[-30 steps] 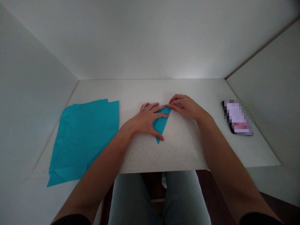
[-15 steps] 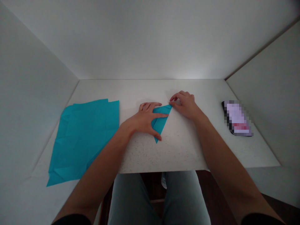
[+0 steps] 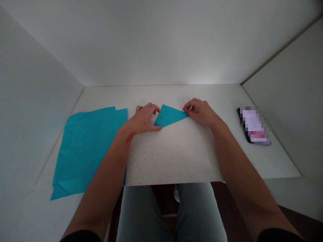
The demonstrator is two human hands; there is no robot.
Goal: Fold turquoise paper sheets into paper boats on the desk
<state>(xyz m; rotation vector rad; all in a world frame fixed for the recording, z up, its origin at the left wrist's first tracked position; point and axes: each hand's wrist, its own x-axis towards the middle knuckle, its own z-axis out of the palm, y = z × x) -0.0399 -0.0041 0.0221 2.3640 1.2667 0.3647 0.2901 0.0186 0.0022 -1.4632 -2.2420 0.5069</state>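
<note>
A small folded piece of turquoise paper point(image 3: 169, 115) lies on the table in front of me, a long wedge with a visible crease and its narrow tip to the right. My right hand point(image 3: 199, 111) pinches that tip between thumb and fingertips. At the wide end is my left hand point(image 3: 146, 117), its thumb touching the lower left edge. Its fingers are bent and apart from the thumb, near the upper left edge. The paper's far left corner is partly hidden by the left thumb.
A large creased turquoise sheet point(image 3: 85, 148) lies at the left, partly under my left forearm and past the table's front edge. A phone point(image 3: 254, 126), blurred out, rests at the right. White walls close in the white table point(image 3: 174, 158) at the back and sides.
The folded paper has turned, its lower end swinging up to the left. My left hand has lifted off its top and shifted left to its edge. My right hand still pinches the right tip.
</note>
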